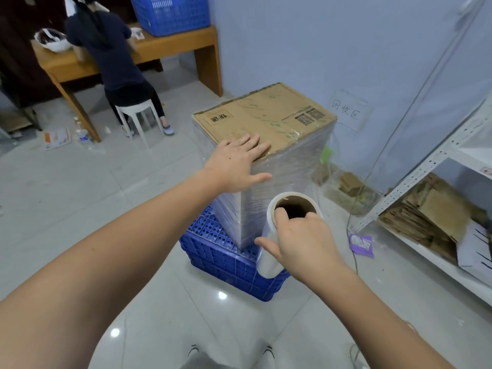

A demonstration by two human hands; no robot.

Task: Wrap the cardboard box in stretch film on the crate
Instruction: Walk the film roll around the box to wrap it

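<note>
Tall box ahead of you on the crate, roll upright at its near right corner.

The brown cardboard box (263, 121), sides already filmed, stands on the blue perforated plastic crate (221, 251) on the floor; your left hand (234, 163) lies spread flat on its near top edge, while your right hand (300, 243), the nearer one, grips the clear stretch-film roll (269, 235), a finger hooked in its core, axis vertical alongside the box's corner.

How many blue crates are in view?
2: one crate on the floor under the wrapped box, one crate on the wooden desk at the back. Others may be out of frame.
</note>
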